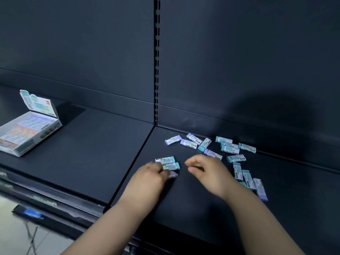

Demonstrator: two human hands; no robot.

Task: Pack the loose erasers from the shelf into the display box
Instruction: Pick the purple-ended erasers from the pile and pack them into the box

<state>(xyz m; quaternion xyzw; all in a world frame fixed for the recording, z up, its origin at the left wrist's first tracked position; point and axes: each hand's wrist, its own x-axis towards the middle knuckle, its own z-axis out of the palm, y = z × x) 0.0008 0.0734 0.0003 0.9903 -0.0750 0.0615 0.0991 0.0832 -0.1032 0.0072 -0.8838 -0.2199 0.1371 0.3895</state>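
- I am working at the dark metal shelf (184,199), where most small paper-sleeved teal and lilac erasers (230,150) are lying loose.
- The clear plastic display box (27,133), lid up, is sitting well apart to my left; its fill I cannot tell.
- My left hand (149,176) is gathering a few erasers; the grip is blurred.
- My right hand (207,170) is hovering loosely curled, apparently holding nothing.

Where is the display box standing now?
In the head view, the display box stands open on the left shelf section, far left of both hands and the loose erasers.
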